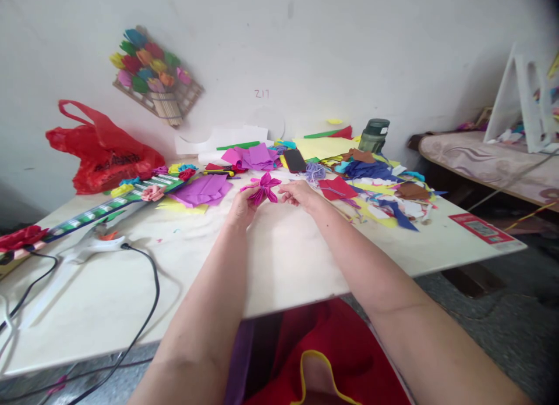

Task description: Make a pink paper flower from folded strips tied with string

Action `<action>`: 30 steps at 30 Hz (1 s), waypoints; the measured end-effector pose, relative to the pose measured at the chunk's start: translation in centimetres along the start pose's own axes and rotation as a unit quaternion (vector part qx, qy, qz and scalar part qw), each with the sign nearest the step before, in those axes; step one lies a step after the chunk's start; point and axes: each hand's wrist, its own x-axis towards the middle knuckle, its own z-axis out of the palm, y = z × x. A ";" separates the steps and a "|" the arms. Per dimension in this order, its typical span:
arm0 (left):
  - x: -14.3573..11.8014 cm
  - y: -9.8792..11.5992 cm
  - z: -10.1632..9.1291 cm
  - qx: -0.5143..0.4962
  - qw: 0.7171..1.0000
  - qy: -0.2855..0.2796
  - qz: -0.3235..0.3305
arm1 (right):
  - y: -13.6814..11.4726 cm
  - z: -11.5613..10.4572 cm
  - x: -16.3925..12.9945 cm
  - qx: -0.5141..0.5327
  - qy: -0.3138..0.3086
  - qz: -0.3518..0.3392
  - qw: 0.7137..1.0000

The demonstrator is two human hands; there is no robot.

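A magenta folded paper flower [264, 188] is held above the pale table [279, 265], near its middle. My left hand [241, 208] grips the flower from the left side. My right hand [297, 194] pinches a petal on the flower's right side with its fingertips. Both forearms reach out over the table's front edge. Purple paper sheets [204, 189] lie just left of the flower, and a red paper piece [337, 188] lies just right of my right hand.
A red plastic bag [102, 149] sits at the back left. A white glue gun [89, 247] with a black cable [148, 312] lies at the left. Coloured paper scraps [388, 198], a black phone [295, 160] and a dark green jar [374, 135] crowd the back right. A bed [493, 160] stands beyond.
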 end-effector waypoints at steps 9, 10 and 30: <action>0.2 -0.5 0.0 -0.003 0.999 -0.045 -0.011 | -0.1 0.2 0.0 0.053 0.014 -0.010 0.998; 0.2 -0.6 0.1 0.002 0.999 -0.049 -0.013 | 0.0 0.2 0.1 0.056 0.018 -0.019 0.998; -0.9 -0.9 0.9 0.239 0.966 -0.089 0.028 | 0.4 0.3 0.5 0.031 0.044 -0.062 0.997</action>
